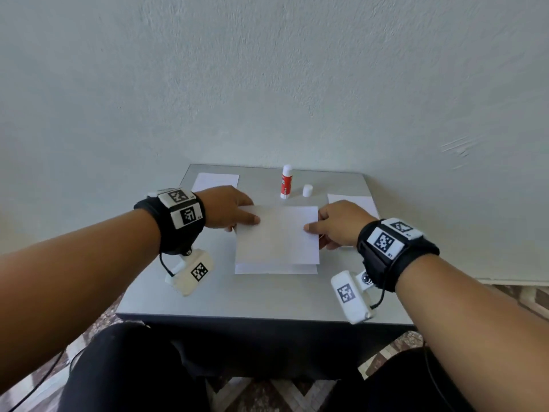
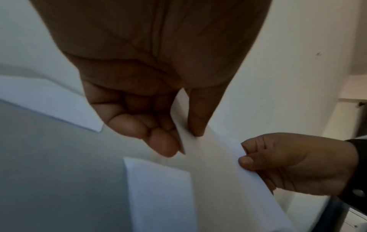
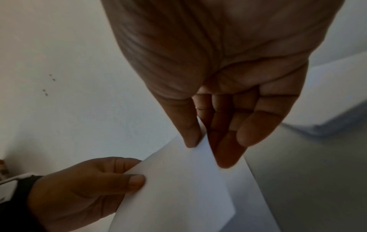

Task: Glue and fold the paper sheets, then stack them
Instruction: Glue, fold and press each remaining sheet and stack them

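A white paper sheet (image 1: 277, 234) is being folded at the middle of the grey table (image 1: 243, 295), its upper flap raised over the lower part (image 1: 274, 269). My left hand (image 1: 234, 214) pinches the flap's left edge between thumb and fingers (image 2: 184, 133). On the opposite edge my right hand (image 1: 332, 226) pinches it the same way (image 3: 202, 141). Behind the sheet stands an uncapped red and white glue stick (image 1: 285, 182), with its white cap (image 1: 307, 190) beside it on the right.
One white sheet (image 1: 214, 181) lies flat at the table's back left. Another sheet (image 1: 355, 203) lies at the right, partly behind my right hand. A pale wall (image 1: 267, 84) rises directly behind the table. My dark-clothed legs (image 1: 148, 367) are below the front edge.
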